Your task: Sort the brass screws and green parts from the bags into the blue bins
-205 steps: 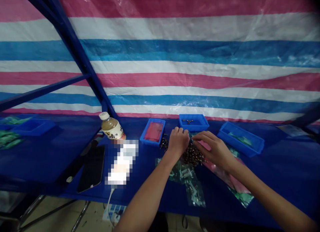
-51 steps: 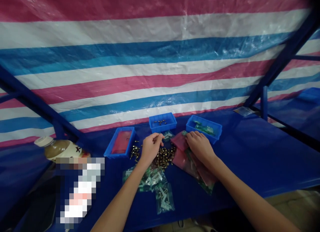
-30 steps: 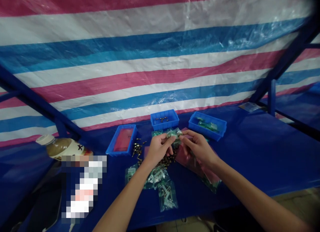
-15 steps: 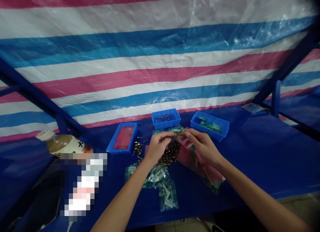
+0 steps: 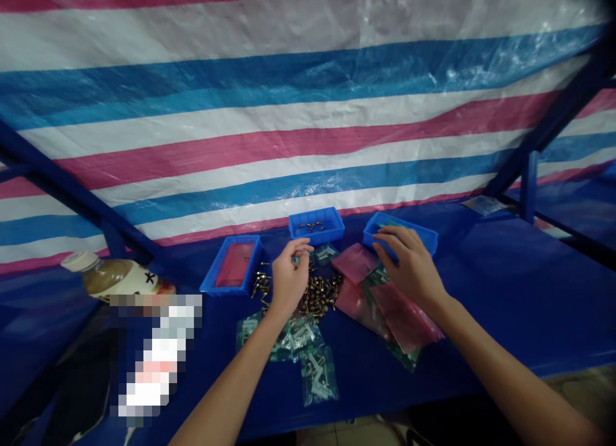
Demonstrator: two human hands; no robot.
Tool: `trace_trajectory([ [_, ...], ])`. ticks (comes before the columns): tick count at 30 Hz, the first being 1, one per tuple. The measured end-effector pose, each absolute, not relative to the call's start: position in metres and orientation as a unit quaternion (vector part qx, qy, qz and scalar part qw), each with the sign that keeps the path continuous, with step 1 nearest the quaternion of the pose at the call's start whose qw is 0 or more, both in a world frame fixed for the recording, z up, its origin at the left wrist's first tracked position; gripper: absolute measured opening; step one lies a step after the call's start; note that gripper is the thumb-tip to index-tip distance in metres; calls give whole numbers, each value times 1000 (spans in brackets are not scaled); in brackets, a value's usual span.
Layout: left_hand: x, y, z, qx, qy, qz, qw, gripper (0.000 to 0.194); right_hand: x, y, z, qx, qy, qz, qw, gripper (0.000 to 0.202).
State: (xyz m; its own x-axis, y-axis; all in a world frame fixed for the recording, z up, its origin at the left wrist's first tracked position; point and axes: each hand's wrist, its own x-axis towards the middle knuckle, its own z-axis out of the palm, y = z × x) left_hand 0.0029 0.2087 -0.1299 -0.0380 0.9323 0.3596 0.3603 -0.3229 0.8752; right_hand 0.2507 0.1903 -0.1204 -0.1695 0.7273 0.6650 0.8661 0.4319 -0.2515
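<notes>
My left hand (image 5: pixel 290 276) hovers over the left side of a heap of small brass-coloured screw-like fittings (image 5: pixel 321 295). Its fingers are loosely curled, thumb apart from the fingertips, and I see nothing held. My right hand (image 5: pixel 412 266) is spread, fingers bent, at the near edge of the right blue bin (image 5: pixel 430 235), covering much of that bin. Below it lie pink bags (image 5: pixel 407 317) and greenish clear bags. One small clear bag (image 5: pixel 326 253) with pale parts rests behind the heap. Filled clear bags (image 5: pixel 319 375) lie in front, holding white pieces and metal parts.
The middle blue bin (image 5: pixel 316 225) contains a few fittings. Pink sheets or bags fill the left blue bin (image 5: pixel 231 266). Loose fittings (image 5: pixel 260 284) lie beside it. A capped bottle (image 5: pixel 118 276) is on its side at left. Striped sheeting (image 5: pixel 308 144) hangs behind the blue table.
My hands were together above the heap, fingertips meeting around something small. They have parted: the left drew back leftwards, the right moved right to the bin. A small clear bag now shows behind the heap.
</notes>
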Motion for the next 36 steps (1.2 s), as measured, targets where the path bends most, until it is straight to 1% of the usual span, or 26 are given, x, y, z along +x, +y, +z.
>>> trace_trajectory([
  [4,1,212,-136,691,526,453,201,23,234,184,-128,-496,-829,-29,257,25],
  [6,1,212,-138,726,525,418,152,21,225,179,-131,-498,-841,-20,210,30],
  [8,3,210,-138,753,519,389,113,19,217,175,-133,-505,-843,-20,184,31],
  [11,5,207,-137,769,511,374,89,20,212,172,-133,-517,-843,-22,147,15],
  [13,6,206,-135,770,509,375,90,20,212,172,-130,-517,-845,-26,133,19],
  [14,7,205,-134,767,508,379,97,20,213,172,-129,-519,-842,-26,144,21],
  [15,7,205,-133,763,507,385,110,19,214,172,-126,-524,-834,-22,172,22],
  [16,8,204,-131,757,505,394,131,19,215,172,-123,-535,-815,-14,221,20],
  [18,9,202,-128,736,492,421,198,22,217,171,-117,-564,-745,25,355,17],
  [20,12,200,-123,704,459,451,300,29,217,170,-111,-572,-660,106,476,17],
  [22,16,196,-119,664,411,463,420,41,215,169,-108,-549,-597,230,538,21],
  [25,20,191,-116,624,362,409,559,47,210,170,-109,-502,-542,392,548,26],
  [27,21,190,-117,606,359,378,601,45,206,169,-109,-492,-499,454,550,28],
  [29,21,191,-120,582,375,385,610,43,202,168,-108,-482,-461,506,547,35],
  [31,20,193,-122,555,403,410,601,40,199,166,-107,-457,-463,555,518,41],
  [34,18,196,-125,541,412,437,589,36,198,165,-109,-419,-533,565,471,34],
  [36,16,197,-124,558,386,456,576,30,201,166,-111,-416,-575,516,480,25],
])
